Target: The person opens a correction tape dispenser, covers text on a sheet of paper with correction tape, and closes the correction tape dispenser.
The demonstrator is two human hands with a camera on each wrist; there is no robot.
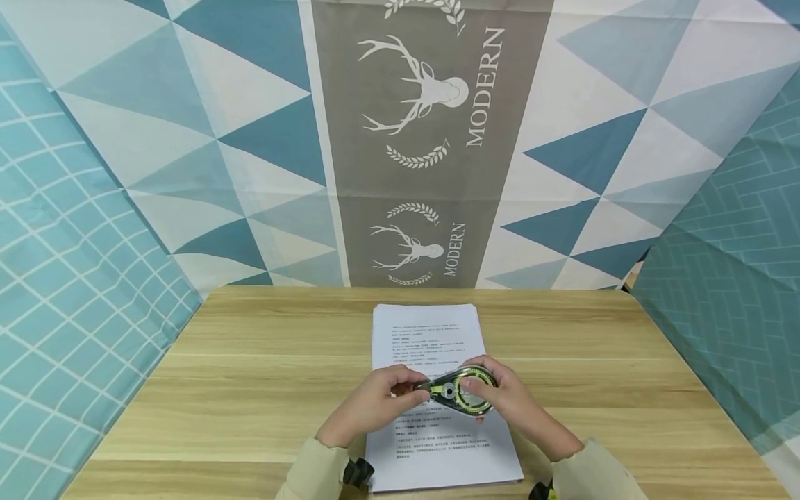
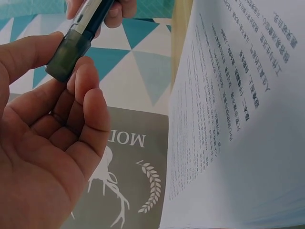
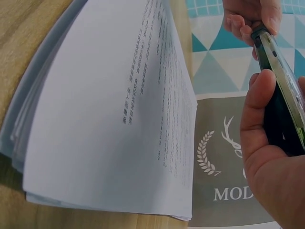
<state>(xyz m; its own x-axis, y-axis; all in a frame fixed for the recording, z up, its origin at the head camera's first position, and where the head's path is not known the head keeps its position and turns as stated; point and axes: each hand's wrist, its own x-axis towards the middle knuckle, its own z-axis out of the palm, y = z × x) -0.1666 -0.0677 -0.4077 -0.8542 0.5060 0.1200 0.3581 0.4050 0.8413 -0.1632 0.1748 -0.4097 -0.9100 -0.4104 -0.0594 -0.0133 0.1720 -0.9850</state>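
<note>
A green and black correction tape [image 1: 448,392] is held above a stack of printed paper [image 1: 440,465]. My right hand [image 1: 517,403] grips its round body, with the thumb lying across the clear case. At the narrow end, my left hand [image 1: 375,403] pinches the tip between thumb and fingers. In the left wrist view, a dark translucent cap [image 2: 69,55] covers that tip, and the left thumb and fingertips touch it. The right wrist view shows the tape's case [image 3: 281,100] edge-on inside the right hand. The stack lies under both hands, its top sheet covered in lines of text.
The wooden table [image 1: 250,389] extends to both sides of the paper. A patterned cloth [image 1: 431,160] with deer heads hangs behind the table's far edge. Blue tiled-pattern cloth [image 1: 75,278] borders the left side, and teal cloth [image 1: 731,278] borders the right.
</note>
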